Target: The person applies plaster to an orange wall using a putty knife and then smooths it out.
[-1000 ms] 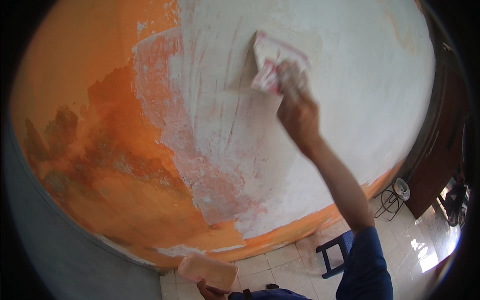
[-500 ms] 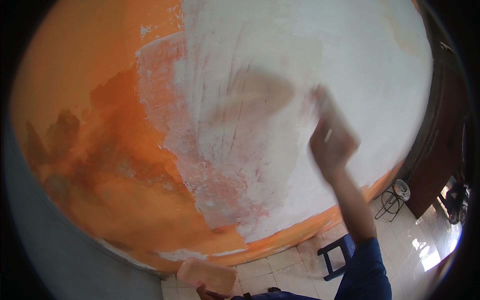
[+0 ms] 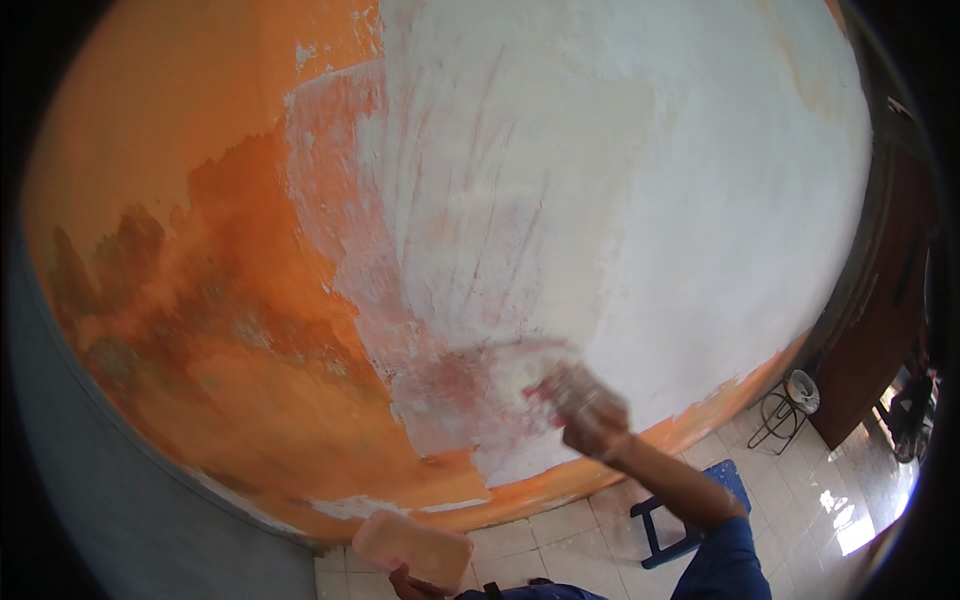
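My right hand (image 3: 595, 412) is closed round a wide, flat plastering scraper (image 3: 525, 362), smeared by motion. Its pale blade is against or close to the lower part of the wall (image 3: 690, 200), where white filler spreads over orange paint. Reddish-pink streaks show through the coat around the blade. Low in the view, my left hand (image 3: 408, 583) grips the edge of a pinkish rectangular board (image 3: 415, 548), held near the foot of the wall. Only part of that hand shows.
A blue plastic stool (image 3: 725, 485) stands on the tiled floor (image 3: 590, 545) beside my right arm. Farther right, a white bucket (image 3: 801, 388) rests on a metal stand (image 3: 778, 420) near a dark brown door (image 3: 870, 340). A grey wall (image 3: 120, 480) borders the left.
My right hand has swept down and to the left with the scraper, from the middle of the wall to its lower part. My left hand and the board have hardly moved.
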`<state>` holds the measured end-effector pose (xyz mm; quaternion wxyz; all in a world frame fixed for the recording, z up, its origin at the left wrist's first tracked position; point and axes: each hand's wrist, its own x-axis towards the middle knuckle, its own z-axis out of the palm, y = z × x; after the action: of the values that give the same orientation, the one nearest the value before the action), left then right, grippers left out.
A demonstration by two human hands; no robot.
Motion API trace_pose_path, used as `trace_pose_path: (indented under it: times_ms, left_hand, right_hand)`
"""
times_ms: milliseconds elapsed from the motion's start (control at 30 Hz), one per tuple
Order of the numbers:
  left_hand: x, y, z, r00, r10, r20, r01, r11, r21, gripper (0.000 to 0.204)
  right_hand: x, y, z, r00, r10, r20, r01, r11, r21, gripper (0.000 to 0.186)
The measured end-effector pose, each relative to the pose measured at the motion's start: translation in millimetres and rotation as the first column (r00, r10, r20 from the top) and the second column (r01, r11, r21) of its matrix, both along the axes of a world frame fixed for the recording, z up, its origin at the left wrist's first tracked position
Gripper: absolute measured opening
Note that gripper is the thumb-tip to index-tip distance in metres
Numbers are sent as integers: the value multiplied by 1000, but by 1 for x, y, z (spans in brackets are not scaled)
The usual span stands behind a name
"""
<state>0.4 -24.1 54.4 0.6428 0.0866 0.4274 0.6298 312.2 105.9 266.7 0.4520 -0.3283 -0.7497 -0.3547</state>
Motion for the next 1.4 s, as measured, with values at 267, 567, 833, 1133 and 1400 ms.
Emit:
trace_pose_path:
  times_ms: [267,567,833,1133,1400]
  left_hand:
    - [10,9,-6,998,61,-30,-63,995,-78,42]
    - [25,-1,10,997,42,59,-38,997,-71,48]
    - [16,-7,15,992,125,-3,-125,991,-39,49]
    - [9,-7,-6,992,124,36,-122,992,-36,45]
    - [8,-8,8,981,190,42,-188,981,-50,57]
  right_hand:
    - [70,50,212,914,-125,-387,307,836,455,37]
    - [-10,27,30,999,-37,26,36,999,32,40]
    - [9,24,173,959,-28,-283,148,898,414,37]
    - [-17,70,92,996,-84,-10,83,951,297,47]
    - [-55,6,32,995,100,7,-100,993,-61,28]
